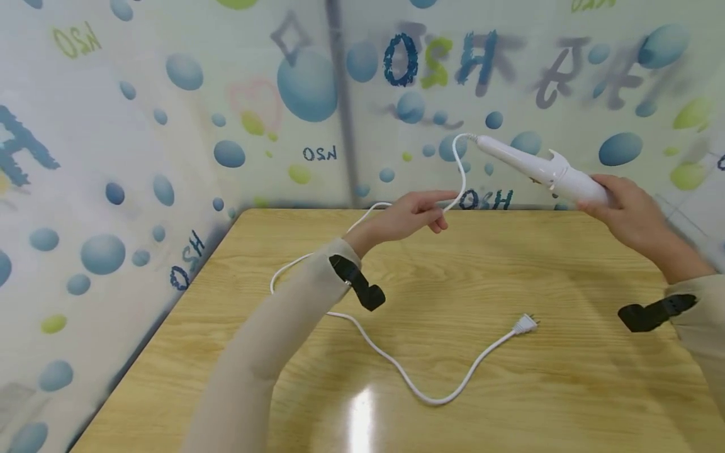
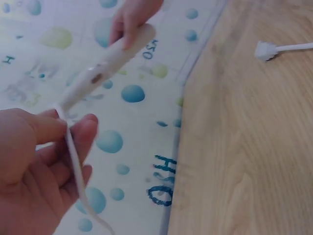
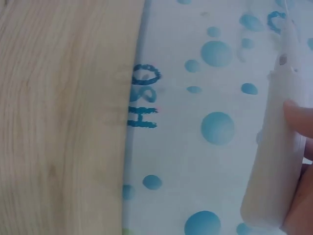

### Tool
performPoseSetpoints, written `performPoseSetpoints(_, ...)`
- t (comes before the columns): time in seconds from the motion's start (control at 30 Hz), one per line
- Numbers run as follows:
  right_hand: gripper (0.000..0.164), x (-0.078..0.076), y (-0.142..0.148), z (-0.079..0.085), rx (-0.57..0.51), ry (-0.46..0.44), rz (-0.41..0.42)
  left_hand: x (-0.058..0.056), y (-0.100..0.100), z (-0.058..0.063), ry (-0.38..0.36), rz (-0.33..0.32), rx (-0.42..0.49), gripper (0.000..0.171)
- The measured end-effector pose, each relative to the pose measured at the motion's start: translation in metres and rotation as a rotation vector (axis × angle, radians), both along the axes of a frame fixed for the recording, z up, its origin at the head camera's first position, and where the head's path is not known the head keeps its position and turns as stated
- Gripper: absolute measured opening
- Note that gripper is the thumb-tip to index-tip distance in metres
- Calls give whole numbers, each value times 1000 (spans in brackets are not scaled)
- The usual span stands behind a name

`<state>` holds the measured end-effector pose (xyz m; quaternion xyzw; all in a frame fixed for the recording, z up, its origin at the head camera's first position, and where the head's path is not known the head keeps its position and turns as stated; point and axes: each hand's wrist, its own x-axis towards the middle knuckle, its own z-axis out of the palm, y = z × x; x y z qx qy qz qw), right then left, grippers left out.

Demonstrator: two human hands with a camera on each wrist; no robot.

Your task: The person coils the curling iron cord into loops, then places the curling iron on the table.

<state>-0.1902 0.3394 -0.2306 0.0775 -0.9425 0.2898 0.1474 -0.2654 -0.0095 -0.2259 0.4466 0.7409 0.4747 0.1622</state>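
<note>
In the head view my right hand [image 1: 637,211] grips a white curling iron [image 1: 527,162] by its thick end, above the back right of the table. Its narrow end points left and up, and a small lever sticks up midway along it. A white power cord [image 1: 461,167] leaves that narrow end. My left hand [image 1: 410,215] holds this cord a little below where it joins; the left wrist view shows the cord running between thumb and fingers. In the right wrist view the thumb [image 3: 299,119] lies along the side of the curling iron [image 3: 276,152].
The cord loops behind and under the left forearm, then curves across the wooden table [image 1: 566,377] to its two-pin plug [image 1: 525,324]. A wall covering [image 1: 306,157] with bubble prints and lettering rises behind the table and along its left side. Dark straps [image 1: 357,283] circle both wrists.
</note>
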Motion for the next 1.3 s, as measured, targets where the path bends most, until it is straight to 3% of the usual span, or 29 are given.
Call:
performPoseSetpoints(0.1,56,7,2,4,-46,22,3,4,5,-6,20,-68,73,44)
performPoseSetpoints(0.23,55,19,2,7,-109,28,57,4,10,-13,-7,-171,136,41)
performPoseSetpoints(0.4,51,36,-5,9,-176,12,205,1,14,-17,-44,-250,80,28)
performPoseSetpoints(0.57,54,51,-16,4,-181,-3,454,-3,13,-15,41,-199,-135,21)
performPoseSetpoints(0.6,55,54,-18,3,-170,-4,495,-5,12,-14,91,-176,-172,20)
performPoseSetpoints(0.7,56,60,-24,0,-113,-24,561,-9,10,-7,202,-113,-283,18)
performPoseSetpoints(0.8,55,63,-30,-2,-53,-56,611,-14,7,6,307,-108,-368,15)
performPoseSetpoints(0.9,52,61,-36,-6,31,-51,654,-14,4,20,310,-109,-398,15)
performPoseSetpoints(1.07,44,57,-43,-16,189,10,598,-3,2,39,310,-33,-353,13)
performPoseSetpoints(1.3,46,56,-49,-23,266,-126,310,27,4,46,336,92,-261,12)
